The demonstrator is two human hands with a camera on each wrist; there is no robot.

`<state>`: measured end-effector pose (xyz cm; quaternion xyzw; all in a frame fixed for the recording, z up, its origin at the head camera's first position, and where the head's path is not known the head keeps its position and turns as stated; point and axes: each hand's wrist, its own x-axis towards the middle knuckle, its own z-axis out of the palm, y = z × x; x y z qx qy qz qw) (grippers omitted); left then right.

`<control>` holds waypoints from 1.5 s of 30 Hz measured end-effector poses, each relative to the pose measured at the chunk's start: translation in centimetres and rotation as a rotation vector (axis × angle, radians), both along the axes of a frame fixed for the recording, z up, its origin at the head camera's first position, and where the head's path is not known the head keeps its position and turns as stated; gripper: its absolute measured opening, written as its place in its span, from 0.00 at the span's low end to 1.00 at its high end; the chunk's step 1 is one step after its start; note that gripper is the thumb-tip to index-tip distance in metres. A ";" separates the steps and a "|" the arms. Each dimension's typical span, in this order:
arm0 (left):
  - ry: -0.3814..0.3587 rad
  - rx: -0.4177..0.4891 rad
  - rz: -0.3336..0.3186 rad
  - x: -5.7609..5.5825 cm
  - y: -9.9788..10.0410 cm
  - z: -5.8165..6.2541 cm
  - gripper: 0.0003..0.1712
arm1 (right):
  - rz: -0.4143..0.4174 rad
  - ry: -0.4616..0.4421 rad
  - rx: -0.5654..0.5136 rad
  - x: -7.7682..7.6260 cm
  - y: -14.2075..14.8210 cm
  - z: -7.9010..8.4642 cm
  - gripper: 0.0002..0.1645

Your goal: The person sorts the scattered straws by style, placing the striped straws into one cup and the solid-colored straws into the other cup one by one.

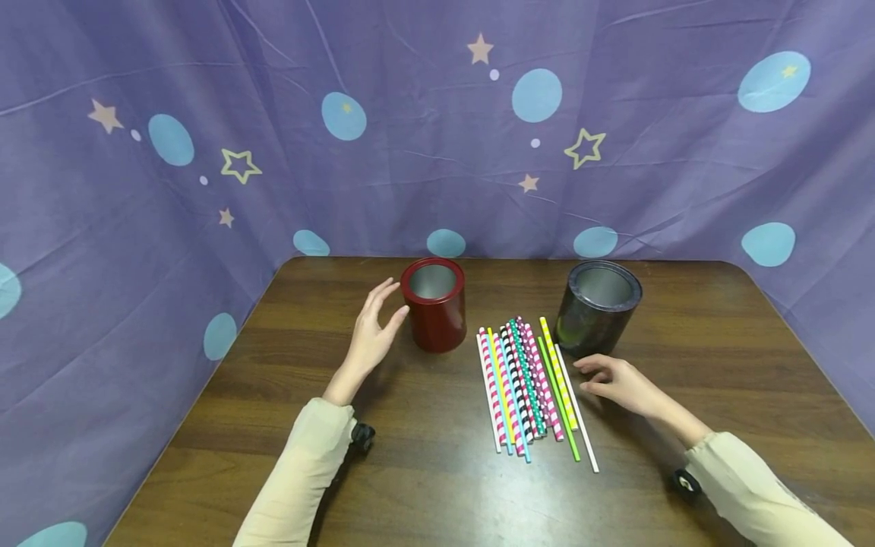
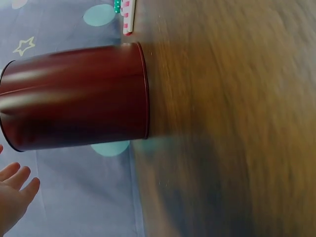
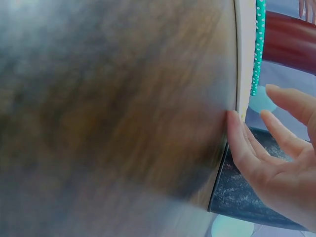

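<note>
A dark red can (image 1: 439, 323) with an open top stands upright toward the back of the table. Beside its left side is my left hand (image 1: 371, 334), fingers spread and holding nothing; a small gap seems to separate it from the can. Right of the can, a row of paper straws (image 1: 522, 387) lies side by side, striped, dotted and plain in several colours. A black can (image 1: 591, 323) stands upright behind the right end of the row. My right hand (image 1: 618, 384) hovers near the white straw (image 1: 577, 410) at that end, fingers loosely bent, nothing in them.
The brown wooden table (image 1: 424, 486) ends at a purple curtain (image 1: 437, 129) with stars and blue ovals, hanging behind it and along the left. Dark wrist devices (image 1: 364, 437) show under the cream sleeves (image 1: 301, 463).
</note>
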<state>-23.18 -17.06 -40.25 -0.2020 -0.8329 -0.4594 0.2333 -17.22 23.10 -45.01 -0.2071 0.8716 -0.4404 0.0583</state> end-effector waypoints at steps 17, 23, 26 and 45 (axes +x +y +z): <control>-0.049 0.160 -0.034 1.5 2.7 1.6 0.21 | 0.016 -0.096 0.029 -1.0 -1.2 -0.3 0.19; -0.101 0.308 -0.089 1.3 2.9 1.2 0.21 | 0.011 -0.100 0.048 -1.1 -1.4 -0.4 0.19; -0.138 0.364 -0.101 1.2 3.0 1.0 0.20 | 0.015 -0.097 0.054 -1.2 -1.5 -0.4 0.18; -0.183 0.428 -0.088 1.0 3.3 0.5 0.20 | -0.006 -0.064 0.119 -1.4 -2.2 -0.3 0.13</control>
